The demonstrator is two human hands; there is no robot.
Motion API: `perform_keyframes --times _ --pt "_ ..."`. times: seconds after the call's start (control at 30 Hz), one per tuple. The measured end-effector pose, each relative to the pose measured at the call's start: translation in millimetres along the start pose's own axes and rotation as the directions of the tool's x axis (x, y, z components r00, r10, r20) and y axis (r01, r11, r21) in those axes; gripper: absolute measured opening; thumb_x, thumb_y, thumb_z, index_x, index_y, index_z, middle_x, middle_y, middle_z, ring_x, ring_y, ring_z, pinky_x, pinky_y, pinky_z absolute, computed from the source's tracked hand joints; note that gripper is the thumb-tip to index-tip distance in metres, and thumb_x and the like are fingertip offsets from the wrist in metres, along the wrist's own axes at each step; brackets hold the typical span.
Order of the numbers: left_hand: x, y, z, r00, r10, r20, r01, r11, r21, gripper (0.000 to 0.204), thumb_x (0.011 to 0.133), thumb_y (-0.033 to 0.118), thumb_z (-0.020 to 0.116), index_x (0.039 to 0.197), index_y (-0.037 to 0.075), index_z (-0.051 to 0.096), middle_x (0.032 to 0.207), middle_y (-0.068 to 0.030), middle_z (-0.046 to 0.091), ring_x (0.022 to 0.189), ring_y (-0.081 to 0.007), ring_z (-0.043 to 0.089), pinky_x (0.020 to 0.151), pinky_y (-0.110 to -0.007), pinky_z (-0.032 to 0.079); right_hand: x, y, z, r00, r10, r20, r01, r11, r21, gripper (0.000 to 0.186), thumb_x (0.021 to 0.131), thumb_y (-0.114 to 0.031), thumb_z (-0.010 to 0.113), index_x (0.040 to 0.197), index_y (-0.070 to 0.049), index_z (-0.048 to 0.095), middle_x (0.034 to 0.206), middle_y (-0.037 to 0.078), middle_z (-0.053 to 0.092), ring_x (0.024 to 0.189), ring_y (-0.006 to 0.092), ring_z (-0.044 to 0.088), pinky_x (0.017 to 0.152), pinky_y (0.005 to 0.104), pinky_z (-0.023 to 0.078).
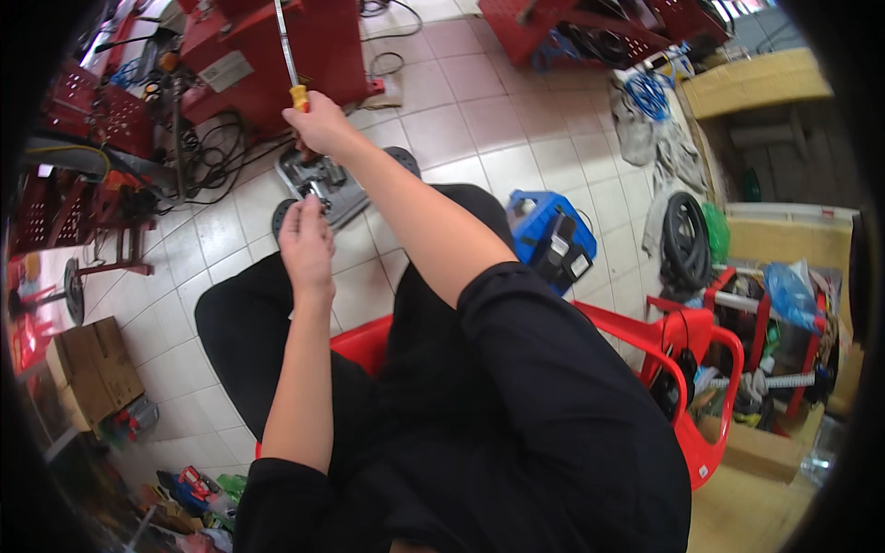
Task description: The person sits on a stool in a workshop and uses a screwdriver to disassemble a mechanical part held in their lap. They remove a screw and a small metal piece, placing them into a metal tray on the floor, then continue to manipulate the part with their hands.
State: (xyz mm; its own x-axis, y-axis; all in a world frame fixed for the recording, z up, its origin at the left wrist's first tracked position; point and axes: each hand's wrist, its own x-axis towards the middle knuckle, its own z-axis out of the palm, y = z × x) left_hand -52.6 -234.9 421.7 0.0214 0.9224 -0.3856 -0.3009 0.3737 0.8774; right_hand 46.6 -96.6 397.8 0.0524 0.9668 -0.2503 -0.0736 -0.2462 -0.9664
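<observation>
My right hand [323, 127] is closed around the yellow and red handle of a screwdriver [287, 46], its long metal shaft pointing up and away from me. Below it, my left hand [307, 247] has its fingers curled together at the metal fittings of a grey wheeled metal base [347, 201] on the floor. What those fingers pinch, if anything, is too small to make out. Black round wheels show at the base's sides, and my right wrist hides part of it.
I sit on a red plastic chair [714, 396]. A blue toolbox [525, 217] with a black device on it stands right of my knee. Red machines [286, 55] and black cables [221, 147] lie ahead. A cardboard box [100, 369] sits left; cluttered shelving [765, 323] is at the right.
</observation>
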Motion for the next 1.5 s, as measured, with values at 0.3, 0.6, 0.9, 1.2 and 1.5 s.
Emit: perform_keyframes --times 0.3,0.6,0.9,1.2,1.5 --pt "-38 -48 -7 0.983 -0.056 0.174 -0.012 0.930 0.366 0.026 0.091 0.024 0.051 0.083 0.000 0.054 0.058 0.0014 0.042 0.051 -0.0062 0.040 0.046 -0.022 0.032 -20 13 -7 0.991 -0.004 -0.132 0.009 0.999 0.039 0.024 0.081 -0.016 0.057 0.093 0.001 0.046 0.069 0.012 0.056 0.049 0.0210 0.057 0.040 0.0349 0.046" --pt "-24 -76 -6 0.735 -0.030 0.678 -0.588 0.470 0.658 0.034 0.085 0.026 0.053 0.104 -0.002 0.056 0.085 -0.0212 0.062 0.084 -0.0306 0.062 0.073 -0.036 0.045 -58 17 -27 0.921 -0.124 -0.370 0.028 0.967 -0.253 0.031 0.070 -0.019 0.062 0.093 0.003 0.056 0.084 0.023 0.062 0.081 0.0332 0.063 0.067 0.0404 0.051" --pt "-110 -32 -35 0.917 0.203 0.343 -0.268 0.951 0.155 0.014 0.091 0.014 0.049 0.081 0.004 0.050 0.058 0.0049 0.038 0.045 -0.0021 0.030 0.042 -0.021 0.027 -87 1 -38 0.910 -0.151 -0.385 0.066 0.972 -0.225 0.026 0.072 -0.016 0.056 0.089 0.004 0.057 0.086 0.026 0.061 0.087 0.0373 0.061 0.075 0.0424 0.049" --pt "-115 4 -24 0.838 0.275 0.471 -0.497 0.741 0.452 0.017 0.082 0.014 0.061 0.073 0.001 0.053 0.057 0.0017 0.046 0.054 -0.0060 0.041 0.050 -0.022 0.035 -50 -8 -57 0.951 -0.095 -0.295 -0.009 0.944 -0.330 0.031 0.074 -0.028 0.063 0.087 0.000 0.060 0.076 0.016 0.062 0.070 0.0269 0.061 0.063 0.0395 0.047" --pt "18 50 -18 0.709 -0.066 0.702 -0.635 0.375 0.675 0.030 0.080 0.028 0.057 0.095 0.002 0.061 0.088 -0.0170 0.063 0.083 -0.0320 0.060 0.073 -0.039 0.046 14 -83 -69 0.962 -0.088 -0.258 -0.079 0.814 -0.575 0.037 0.081 -0.031 0.060 0.094 0.004 0.057 0.061 0.009 0.056 0.048 0.0171 0.053 0.042 0.0334 0.041"
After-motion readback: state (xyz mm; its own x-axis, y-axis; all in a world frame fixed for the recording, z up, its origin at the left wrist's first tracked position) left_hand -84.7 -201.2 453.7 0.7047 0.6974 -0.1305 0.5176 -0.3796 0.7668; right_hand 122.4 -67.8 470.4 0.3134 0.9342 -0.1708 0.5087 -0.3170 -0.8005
